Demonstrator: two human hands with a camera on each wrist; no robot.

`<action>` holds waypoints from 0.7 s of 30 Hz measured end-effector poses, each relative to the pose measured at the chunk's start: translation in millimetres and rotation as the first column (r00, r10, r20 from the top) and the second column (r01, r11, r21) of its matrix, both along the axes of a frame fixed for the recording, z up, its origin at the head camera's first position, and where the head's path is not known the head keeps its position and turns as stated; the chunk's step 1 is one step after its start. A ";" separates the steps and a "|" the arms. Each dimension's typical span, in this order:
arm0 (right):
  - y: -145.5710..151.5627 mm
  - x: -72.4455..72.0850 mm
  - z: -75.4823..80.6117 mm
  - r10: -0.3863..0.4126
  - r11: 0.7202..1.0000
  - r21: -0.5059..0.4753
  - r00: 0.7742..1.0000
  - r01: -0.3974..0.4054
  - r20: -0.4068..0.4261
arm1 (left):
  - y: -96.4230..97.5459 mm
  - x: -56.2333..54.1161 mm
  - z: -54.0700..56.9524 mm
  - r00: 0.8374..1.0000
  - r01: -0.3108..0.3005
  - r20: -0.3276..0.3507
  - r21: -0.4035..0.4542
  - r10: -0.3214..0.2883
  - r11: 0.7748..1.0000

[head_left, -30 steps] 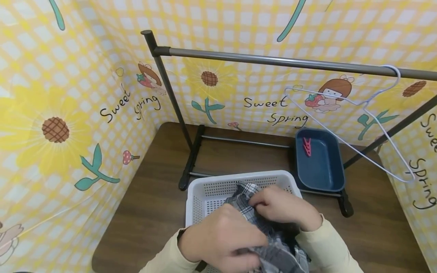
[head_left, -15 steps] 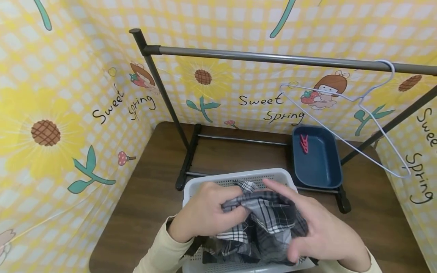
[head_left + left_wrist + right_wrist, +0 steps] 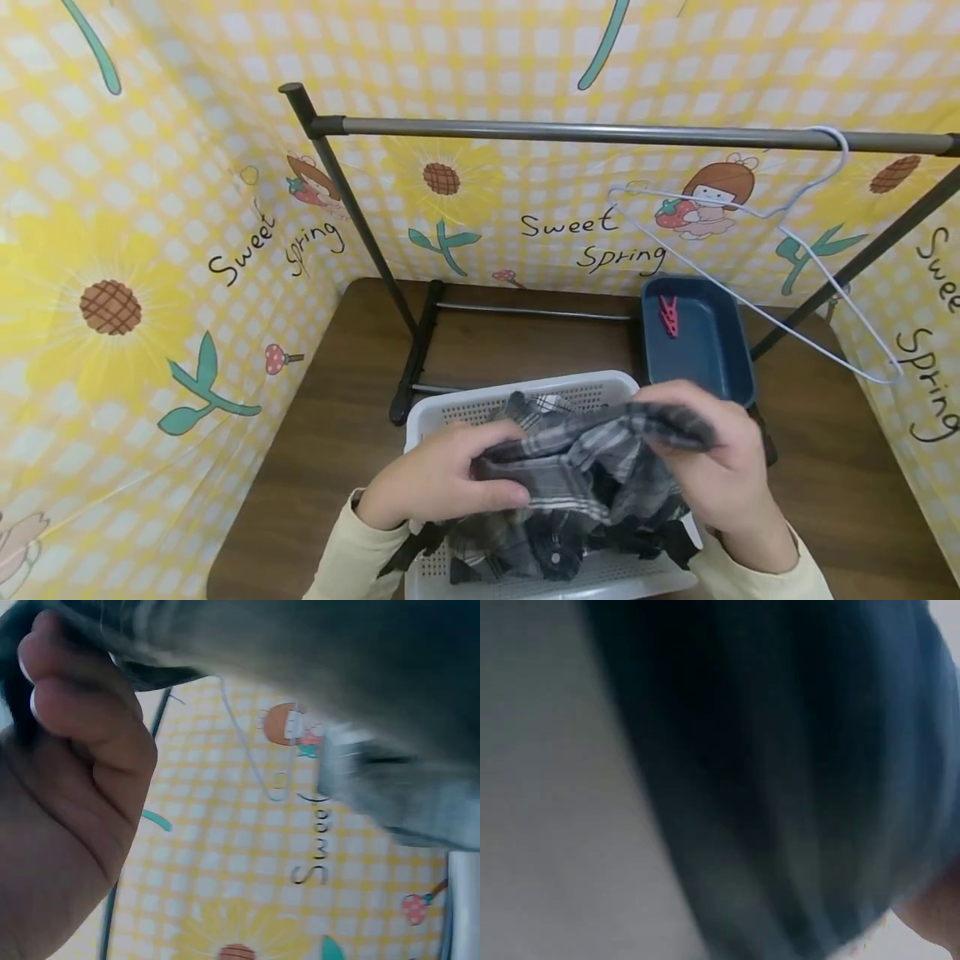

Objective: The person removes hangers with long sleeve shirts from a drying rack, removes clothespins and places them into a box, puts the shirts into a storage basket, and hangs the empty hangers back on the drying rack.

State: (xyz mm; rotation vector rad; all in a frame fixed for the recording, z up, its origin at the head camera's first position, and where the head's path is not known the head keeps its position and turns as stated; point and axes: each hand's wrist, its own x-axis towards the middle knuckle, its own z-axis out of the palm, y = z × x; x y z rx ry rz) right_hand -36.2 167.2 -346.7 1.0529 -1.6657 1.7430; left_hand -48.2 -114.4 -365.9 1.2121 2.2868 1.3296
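A crumpled grey, black and white plaid shirt (image 3: 555,483) is bunched over the white perforated basket (image 3: 525,387), with a button showing low on its front. My left hand (image 3: 442,475) pinches a fold on the shirt's left side between thumb and fingers. On the right, my right hand (image 3: 723,458) grips a rolled, dark edge of it, raised near the basket's back right corner. The left wrist view has my curled left fingers (image 3: 90,727) under blurred cloth. Dark blurred cloth (image 3: 765,780) covers much of the right wrist view, hiding most of that hand.
A metal clothes rack (image 3: 585,132) stands behind the basket on the brown table (image 3: 300,475). From its bar hangs a white wire hanger (image 3: 795,225). The blue tub (image 3: 708,350) at back right contains a pink clothes peg (image 3: 669,317). Patterned cloth walls surround the table.
The shirt has been lifted from low in the basket and spread between my hands. My right hand, open half a second ago, now grips its edge, further up.
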 end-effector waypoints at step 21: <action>23.1 -6.9 -3.0 -0.191 0.950 -0.231 0.977 0.209 0.099 | 13.3 -17.8 -29.7 0.982 -0.151 0.080 -0.221 0.173 0.963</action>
